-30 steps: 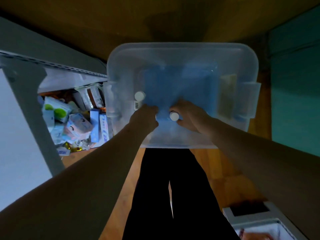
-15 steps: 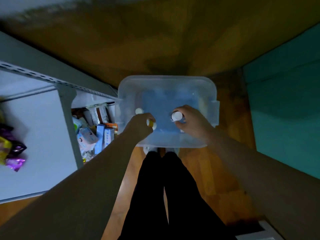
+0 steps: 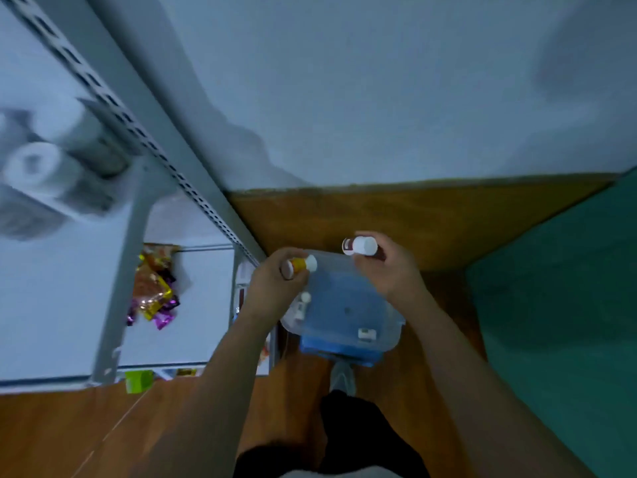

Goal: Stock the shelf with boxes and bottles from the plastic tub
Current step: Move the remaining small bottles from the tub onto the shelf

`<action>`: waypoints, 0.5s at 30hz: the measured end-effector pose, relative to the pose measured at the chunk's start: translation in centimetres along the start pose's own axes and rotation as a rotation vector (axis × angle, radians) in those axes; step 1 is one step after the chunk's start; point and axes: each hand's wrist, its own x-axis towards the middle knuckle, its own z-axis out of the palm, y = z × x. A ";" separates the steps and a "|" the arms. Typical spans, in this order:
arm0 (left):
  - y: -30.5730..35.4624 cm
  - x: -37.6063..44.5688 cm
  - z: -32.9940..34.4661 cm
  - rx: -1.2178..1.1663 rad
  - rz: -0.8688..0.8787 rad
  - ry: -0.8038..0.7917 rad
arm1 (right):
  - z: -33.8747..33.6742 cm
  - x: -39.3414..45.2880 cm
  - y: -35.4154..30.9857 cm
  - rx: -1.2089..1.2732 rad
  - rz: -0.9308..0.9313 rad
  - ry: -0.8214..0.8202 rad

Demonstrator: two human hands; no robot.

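My left hand [image 3: 275,284] grips a small orange bottle [image 3: 304,263] with a white cap, held on its side. A brown bottle [image 3: 359,246] with a white cap and white label is held in my right hand [image 3: 389,267]. Both hands are raised well above the clear plastic tub [image 3: 386,326], which stands on the floor far below. A white-capped bottle [image 3: 305,299] and a small white box [image 3: 366,334] lie on the tub's blue bottom. The grey metal shelf [image 3: 113,305] stands to my left.
Shiny gold and purple snack packets [image 3: 153,291] lie on a white shelf board. Blurred white rolls [image 3: 44,167] sit on a higher board. A green box [image 3: 138,381] stands on the lowest level. A white wall is ahead, a teal surface [image 3: 558,305] at right, wooden floor below.
Both hands have lifted out of the tub, each with a bottle. The view has risen: the tub now looks small and far below, and upper shelf boards have come into sight.
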 end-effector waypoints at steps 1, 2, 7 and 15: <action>1.2 -1.0 -1.5 -0.026 0.034 0.037 | -0.3 -0.8 -2.2 0.039 -0.032 0.018; 2.5 -2.0 -3.1 -0.061 0.067 0.071 | -0.5 -1.8 -4.5 0.077 -0.077 0.033; 6.5 -8.2 -10.7 -0.261 0.216 0.207 | 1.1 -6.9 -15.4 0.184 -0.326 0.082; 1.8 -23.5 -26.5 -0.496 0.275 0.538 | 12.1 -17.6 -29.4 0.269 -0.636 -0.082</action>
